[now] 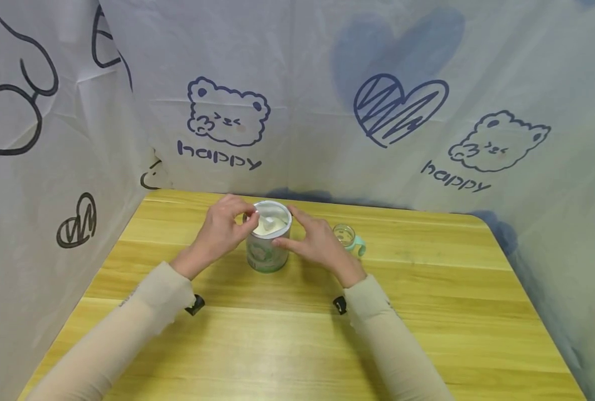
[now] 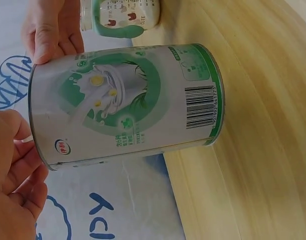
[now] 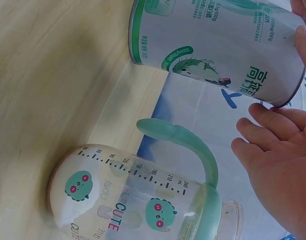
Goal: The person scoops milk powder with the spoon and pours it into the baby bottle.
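A milk powder tin, white and green, stands upright without a lid, pale powder inside. Over the left side of its rim, my left hand pinches a small white thing between thumb and forefinger; its kind I cannot tell. My right hand holds the rim from the right, thumb at the near side and forefinger farther back. The right wrist view shows its other fingers off the wall of the tin. Just right of that hand is a clear baby bottle with a mint-green handle, its top uncapped.
The wooden table ends close behind the tin at a white cloth printed with bears and hearts. More cloth hangs along the left side. Black straps show at the sleeve cuffs.
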{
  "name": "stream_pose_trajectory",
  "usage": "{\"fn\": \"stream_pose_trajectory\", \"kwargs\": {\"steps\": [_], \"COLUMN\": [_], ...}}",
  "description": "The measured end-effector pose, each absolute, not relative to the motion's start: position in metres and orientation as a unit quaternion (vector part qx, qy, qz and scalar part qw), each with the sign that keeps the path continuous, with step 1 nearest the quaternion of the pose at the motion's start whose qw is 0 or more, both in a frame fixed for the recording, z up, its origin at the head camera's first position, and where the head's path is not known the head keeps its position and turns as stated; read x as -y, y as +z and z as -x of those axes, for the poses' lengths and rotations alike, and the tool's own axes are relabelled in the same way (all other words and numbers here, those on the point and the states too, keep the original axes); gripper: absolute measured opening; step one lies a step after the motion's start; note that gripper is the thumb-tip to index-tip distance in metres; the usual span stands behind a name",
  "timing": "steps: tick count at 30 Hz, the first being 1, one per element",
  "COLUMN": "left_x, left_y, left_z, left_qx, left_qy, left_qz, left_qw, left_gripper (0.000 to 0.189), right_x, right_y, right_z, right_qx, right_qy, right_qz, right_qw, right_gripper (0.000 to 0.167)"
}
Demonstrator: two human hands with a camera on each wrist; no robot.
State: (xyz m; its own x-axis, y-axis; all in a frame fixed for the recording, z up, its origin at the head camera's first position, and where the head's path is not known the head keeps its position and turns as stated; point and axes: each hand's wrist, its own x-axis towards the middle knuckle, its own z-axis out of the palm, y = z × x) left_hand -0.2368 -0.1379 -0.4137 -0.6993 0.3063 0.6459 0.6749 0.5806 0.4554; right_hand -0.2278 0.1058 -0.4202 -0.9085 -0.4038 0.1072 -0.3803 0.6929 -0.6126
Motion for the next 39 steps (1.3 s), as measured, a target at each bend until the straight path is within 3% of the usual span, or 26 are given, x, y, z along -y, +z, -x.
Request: {"fn": "stream_pose_trajectory", "kwargs": {"steps": [13, 18, 28, 39], "left_x": [0.13, 0.129, 0.132, 0.139], "left_y": [-0.416, -0.413, -0.407, -0.401], "left_z": [0.232, 0.23, 0.229, 0.232], "left_qx": [0.843, 0.851, 0.857, 0.867], "left_qy": [-0.367, -0.38, -0.433, -0.462], "left_qz": [0.315, 0.304, 0.245, 0.162], "left_qw": [0.234, 0.199, 0.131, 0.094], "left_gripper": [0.009, 0.01, 0.013, 0.019], "right_x": [-0.105, -0.105, -0.105, -0.104], "right_y": [-0.422, -0.422, -0.423, -0.422], "right_z": [0.229, 0.229, 0.229, 0.228], "right_qx": [-0.924, -0.922, -0.922, -0.92], "right_qy": [-0.322, -0.324, -0.328, -0.335], "right_qz": [0.207, 0.209, 0.205, 0.202], "right_qw": [0.016, 0.016, 0.02, 0.016], "right_gripper": [0.094, 0.094, 0.094, 0.094]}}
